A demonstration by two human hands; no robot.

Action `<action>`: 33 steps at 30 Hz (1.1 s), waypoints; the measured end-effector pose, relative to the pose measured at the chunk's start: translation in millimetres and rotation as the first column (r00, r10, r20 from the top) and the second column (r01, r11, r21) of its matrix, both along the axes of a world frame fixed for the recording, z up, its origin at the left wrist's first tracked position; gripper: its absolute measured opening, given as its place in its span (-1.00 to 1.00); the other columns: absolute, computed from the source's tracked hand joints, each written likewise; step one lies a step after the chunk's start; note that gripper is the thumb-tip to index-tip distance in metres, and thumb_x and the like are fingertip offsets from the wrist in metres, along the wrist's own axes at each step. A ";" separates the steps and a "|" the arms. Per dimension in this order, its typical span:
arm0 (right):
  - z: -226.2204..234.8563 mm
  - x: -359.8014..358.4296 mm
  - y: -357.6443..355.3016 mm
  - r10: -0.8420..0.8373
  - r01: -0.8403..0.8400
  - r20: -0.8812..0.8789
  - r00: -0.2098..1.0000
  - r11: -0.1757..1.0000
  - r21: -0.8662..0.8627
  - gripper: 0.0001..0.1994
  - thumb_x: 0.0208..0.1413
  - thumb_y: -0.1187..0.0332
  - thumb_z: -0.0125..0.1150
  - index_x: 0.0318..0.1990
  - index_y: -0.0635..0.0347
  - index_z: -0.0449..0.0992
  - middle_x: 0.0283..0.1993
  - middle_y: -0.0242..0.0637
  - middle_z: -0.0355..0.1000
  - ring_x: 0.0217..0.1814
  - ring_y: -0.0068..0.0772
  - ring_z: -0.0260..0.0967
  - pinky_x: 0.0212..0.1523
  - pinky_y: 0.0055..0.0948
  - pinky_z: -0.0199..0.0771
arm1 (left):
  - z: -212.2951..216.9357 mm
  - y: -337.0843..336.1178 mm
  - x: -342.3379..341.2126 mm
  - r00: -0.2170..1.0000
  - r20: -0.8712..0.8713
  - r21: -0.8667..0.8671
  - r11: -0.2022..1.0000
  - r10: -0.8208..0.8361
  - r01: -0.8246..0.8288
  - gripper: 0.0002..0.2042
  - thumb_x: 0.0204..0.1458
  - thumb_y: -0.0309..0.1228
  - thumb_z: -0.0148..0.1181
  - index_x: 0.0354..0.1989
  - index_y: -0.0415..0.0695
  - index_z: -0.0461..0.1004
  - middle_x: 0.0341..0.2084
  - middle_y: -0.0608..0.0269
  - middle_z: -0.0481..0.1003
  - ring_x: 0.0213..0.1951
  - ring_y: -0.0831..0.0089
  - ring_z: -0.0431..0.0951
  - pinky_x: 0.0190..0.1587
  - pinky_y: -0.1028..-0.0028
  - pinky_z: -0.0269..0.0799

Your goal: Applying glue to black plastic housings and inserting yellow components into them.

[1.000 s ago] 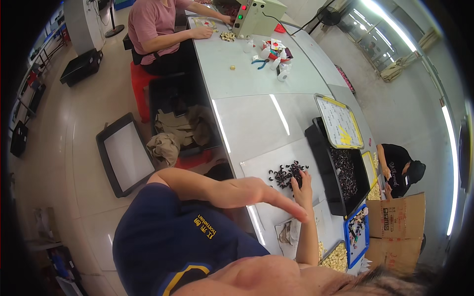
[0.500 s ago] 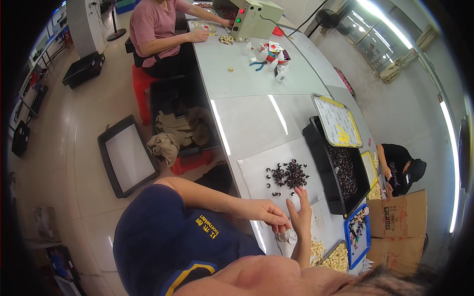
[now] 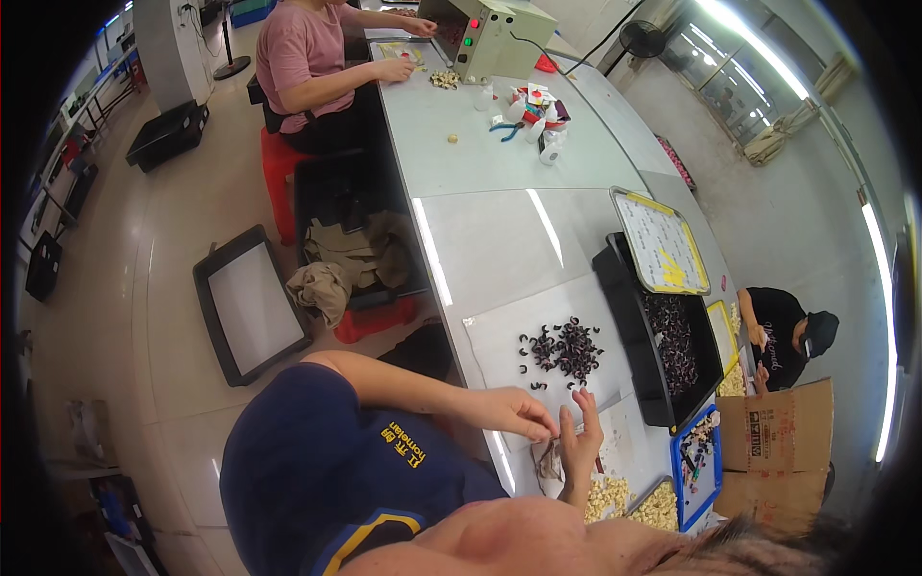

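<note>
My left hand (image 3: 523,415): fingers curled, tips by my right thumb; can't tell if it's pinching anything. Dark curved pieces (image 3: 576,350) heaped on the white sheet (image 3: 490,331), just beyond my fingertips. My right hand (image 3: 580,442): fingers mostly straight, can't tell if it's gripping. Cream pieces (image 3: 607,501) near that wrist, then black bin (image 3: 629,331), blue tray (image 3: 678,480).

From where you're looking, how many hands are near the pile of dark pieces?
2: the left hand, below and left of the pile of dark pieces, and the right hand, just below the pile. No others show there.
</note>
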State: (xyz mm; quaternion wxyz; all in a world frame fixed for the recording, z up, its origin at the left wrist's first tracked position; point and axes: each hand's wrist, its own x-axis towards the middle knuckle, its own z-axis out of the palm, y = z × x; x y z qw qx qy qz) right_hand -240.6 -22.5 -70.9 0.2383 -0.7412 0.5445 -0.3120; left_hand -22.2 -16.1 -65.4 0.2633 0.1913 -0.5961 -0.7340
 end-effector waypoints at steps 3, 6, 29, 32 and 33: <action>-1.4 1.2 -7.2 0.024 -0.024 -0.014 1.000 1.000 0.013 -0.68 0.05 0.39 0.13 -0.02 0.25 0.41 0.15 -0.02 0.27 0.30 -0.03 0.07 0.24 -0.23 0.05 | -14.7 -22.0 -4.3 0.920 0.192 -0.539 0.820 0.341 -0.192 -0.62 0.05 -0.22 0.08 0.01 -0.13 0.38 -0.08 0.16 0.45 -0.05 0.36 0.45 0.00 0.45 0.32; -1.5 0.4 -18.5 0.074 -0.070 -0.083 0.994 0.996 0.048 -0.61 0.05 0.38 0.13 0.06 0.26 0.34 0.21 0.03 0.18 0.34 0.02 -0.01 0.26 -0.20 0.01 | -35.5 -45.5 -4.4 0.852 0.112 -0.801 0.554 0.511 -0.227 -0.58 0.00 -0.21 0.10 0.03 -0.11 0.36 0.04 0.08 0.35 0.05 0.19 0.36 0.07 0.28 0.24; -49.8 5.0 -116.1 0.230 -0.219 -0.473 0.851 0.973 0.080 -0.36 0.09 0.22 0.06 0.28 0.19 -0.02 0.36 0.10 -0.21 0.35 0.31 -0.27 0.32 0.00 -0.24 | -80.3 -27.5 -5.5 0.652 0.299 -0.925 0.380 0.697 0.017 -0.38 0.00 -0.06 0.06 0.15 -0.21 0.15 0.24 -0.10 -0.01 0.29 0.04 -0.08 0.24 0.09 -0.11; -47.5 4.1 -120.6 0.229 -0.225 -0.438 0.869 0.972 0.063 -0.37 0.09 0.26 0.05 0.28 0.23 -0.03 0.35 0.15 -0.21 0.36 0.30 -0.29 0.34 -0.02 -0.30 | -79.0 -28.3 -4.8 0.658 0.302 -0.923 0.385 0.690 0.020 -0.40 0.00 -0.08 0.07 0.13 -0.23 0.17 0.23 -0.10 0.00 0.29 0.04 -0.07 0.24 0.10 -0.10; -47.2 3.5 -120.6 0.211 -0.195 -0.442 0.872 0.977 0.082 -0.37 0.09 0.27 0.05 0.28 0.24 -0.03 0.35 0.16 -0.21 0.36 0.29 -0.29 0.34 -0.02 -0.30 | -78.7 -27.7 -5.3 0.660 0.291 -0.927 0.376 0.692 0.013 -0.41 -0.01 -0.09 0.07 0.11 -0.23 0.19 0.22 -0.11 0.02 0.28 0.03 -0.05 0.24 0.12 -0.08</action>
